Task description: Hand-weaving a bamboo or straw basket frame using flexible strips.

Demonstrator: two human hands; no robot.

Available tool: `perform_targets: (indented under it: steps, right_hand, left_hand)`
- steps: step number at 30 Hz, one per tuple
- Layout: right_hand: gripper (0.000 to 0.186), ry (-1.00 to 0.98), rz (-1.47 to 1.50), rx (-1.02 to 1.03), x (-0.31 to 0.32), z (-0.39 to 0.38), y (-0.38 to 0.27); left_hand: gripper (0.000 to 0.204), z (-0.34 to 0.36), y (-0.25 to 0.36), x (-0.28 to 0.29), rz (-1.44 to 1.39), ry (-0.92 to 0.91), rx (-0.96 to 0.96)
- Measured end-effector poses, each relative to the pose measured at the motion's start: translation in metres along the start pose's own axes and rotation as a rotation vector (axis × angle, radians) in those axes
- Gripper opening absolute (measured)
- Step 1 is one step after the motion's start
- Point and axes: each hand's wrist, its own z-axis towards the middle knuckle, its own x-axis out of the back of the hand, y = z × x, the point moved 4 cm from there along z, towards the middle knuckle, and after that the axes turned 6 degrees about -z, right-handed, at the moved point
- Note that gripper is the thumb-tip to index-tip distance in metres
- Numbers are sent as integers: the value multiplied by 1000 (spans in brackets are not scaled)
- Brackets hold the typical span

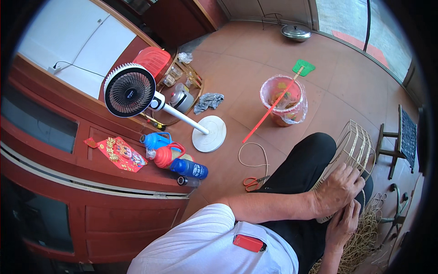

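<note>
A pale woven basket [350,145], open-ribbed at its far end, rests against my lap beside my raised black-trousered knee. My left hand [340,188] lies over its near part, with the fingers curled closed on it. Just below, my right hand [343,224] is closed too, its fingertips bent up against the underside of the left hand. Whatever the right fingers pinch is hidden. A heap of loose tan cord [365,239] lies on the floor beside my right forearm. Orange-handled scissors [252,184] lie by my knee, next to a loop of cord [241,157].
A white pedestal fan [209,134] stands ahead left, near bottles [190,169] on a red cabinet ledge. A lined bucket [292,114] has a green fly swatter [273,107] across it. At right are a small stool [404,141] and a wheeled chair base [398,217]; a lidded pan [295,33] sits far off.
</note>
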Motion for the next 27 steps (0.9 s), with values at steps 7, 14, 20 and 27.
perform_targets:
  steps: [7, 14, 20, 27]
  right_hand:
    - [30, 85, -1, 52, -4, 6, -2]
    - [22, 149, -10, -14, 1, 15, -18]
    - [40, 274, -85, 105, 11, 26, -40]
    - [46, 108, -163, 188, 0, 30, -61]
  left_hand:
    - [37, -2, 2, 2, -50, 0, 30]
    - [37, -26, -21, 20, -387, 83, 2]
    - [46, -35, -35, 52, -307, 123, 148]
    - [17, -17, -62, 69, -254, 66, 100]
